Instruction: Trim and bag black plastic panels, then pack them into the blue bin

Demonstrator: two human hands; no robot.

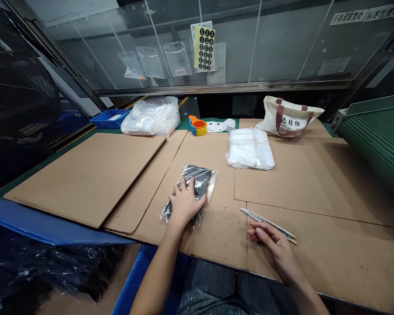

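Observation:
My left hand [185, 202] lies with spread fingers on a flat black item in a clear plastic bag [200, 177], pressing it against the cardboard. The bag's loose clear edges stick out around the item. My right hand [271, 240] hovers low over the cardboard with its fingers curled and the thumb against them. Whatever is between those fingers, if anything, is hidden. Just behind the curled fingers is a slim pointed metal tool [249, 213] with a pale stick-like edge; it seems to lie on the cardboard, and its exact kind is unclear.
Cardboard sheets [85, 175] cover the table. At the back are a bundle of clear bags [251, 148], a plastic sack [153, 118], an orange-and-blue tape holder [198, 127] with a label strip and a cloth tote [290, 118]. A blue bin [52, 225] with black bagged items stands front left.

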